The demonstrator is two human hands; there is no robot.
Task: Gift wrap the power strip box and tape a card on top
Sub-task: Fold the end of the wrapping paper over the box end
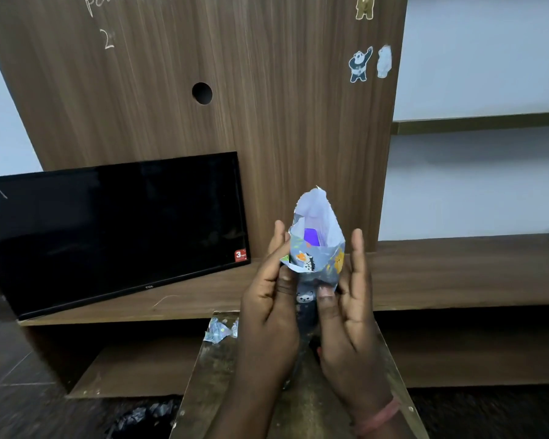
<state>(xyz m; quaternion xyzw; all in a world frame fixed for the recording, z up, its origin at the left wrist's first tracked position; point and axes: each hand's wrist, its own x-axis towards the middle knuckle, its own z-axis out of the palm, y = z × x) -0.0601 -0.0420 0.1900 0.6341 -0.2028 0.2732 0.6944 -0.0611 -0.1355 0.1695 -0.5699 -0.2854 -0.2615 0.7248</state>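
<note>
The power strip box stands on end, wrapped in grey-blue gift paper (317, 258) printed with cartoon animals. Its upper end is open, the paper flaps stick up white side out, and a purple patch of the box (311, 237) shows inside. My left hand (271, 299) holds the left side, thumb pressed on the front of the paper. My right hand (349, 308) holds the right side, thumb on the front, fingers straight up beside the flap. The lower part of the box is hidden behind my hands. No card is in view.
A small worn table (210, 375) lies under my hands, with a crumpled scrap of wrapping paper (217, 332) at its far left corner. A black TV (114, 229) leans on a wooden shelf unit (457, 274) behind. Dark floor lies below left.
</note>
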